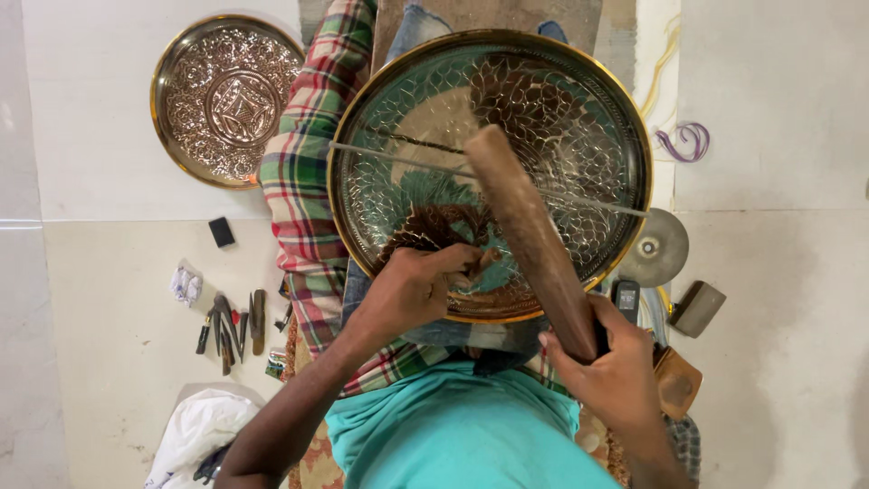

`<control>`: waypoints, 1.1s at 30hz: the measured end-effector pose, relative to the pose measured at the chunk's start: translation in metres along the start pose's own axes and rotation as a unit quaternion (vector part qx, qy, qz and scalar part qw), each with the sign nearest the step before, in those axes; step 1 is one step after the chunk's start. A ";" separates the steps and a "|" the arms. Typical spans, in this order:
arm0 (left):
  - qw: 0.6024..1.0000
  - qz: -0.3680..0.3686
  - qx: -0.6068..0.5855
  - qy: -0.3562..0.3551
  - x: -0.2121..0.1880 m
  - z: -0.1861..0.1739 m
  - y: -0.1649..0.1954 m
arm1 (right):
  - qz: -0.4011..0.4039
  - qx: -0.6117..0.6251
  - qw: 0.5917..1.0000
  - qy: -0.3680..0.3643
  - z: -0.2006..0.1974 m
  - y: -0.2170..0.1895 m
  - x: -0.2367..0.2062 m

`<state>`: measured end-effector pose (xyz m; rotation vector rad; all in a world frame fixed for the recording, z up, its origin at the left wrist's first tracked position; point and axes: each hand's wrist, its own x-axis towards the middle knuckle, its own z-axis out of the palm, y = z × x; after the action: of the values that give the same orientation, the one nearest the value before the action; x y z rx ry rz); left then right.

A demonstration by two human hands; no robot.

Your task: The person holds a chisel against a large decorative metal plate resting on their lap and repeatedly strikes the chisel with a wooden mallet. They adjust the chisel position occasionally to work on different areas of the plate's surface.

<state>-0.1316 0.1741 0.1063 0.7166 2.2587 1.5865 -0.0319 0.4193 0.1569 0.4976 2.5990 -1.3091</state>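
My left hand [412,285] pinches a small punch [484,261] on the tray [380,100]; my right hand [606,362] grips the mallet [525,226], slanting up-left above it.

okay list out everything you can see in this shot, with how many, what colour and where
Tray: one, brass, engraved, on the lap.
Mallet: one, brown wood, over the tray.
Plate: one, brass, floor upper left.
Tools: several, dark, floor left.
Checked cloth: one, red-green, under the tray.
White cloth: one, bottom left.
Disc: one, grey, right of the tray.
Left hand: pinches a small tool against the tray.
Right hand: grips the mallet.
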 end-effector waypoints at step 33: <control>0.999 0.045 -0.019 0.001 -0.001 -0.004 -0.001 | 0.023 -0.064 0.996 -0.059 -0.022 -0.034 0.030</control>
<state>-0.1332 0.1702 0.1063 0.8182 2.2201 1.6676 -0.0731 0.4242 0.1858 0.4420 2.5367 -1.1148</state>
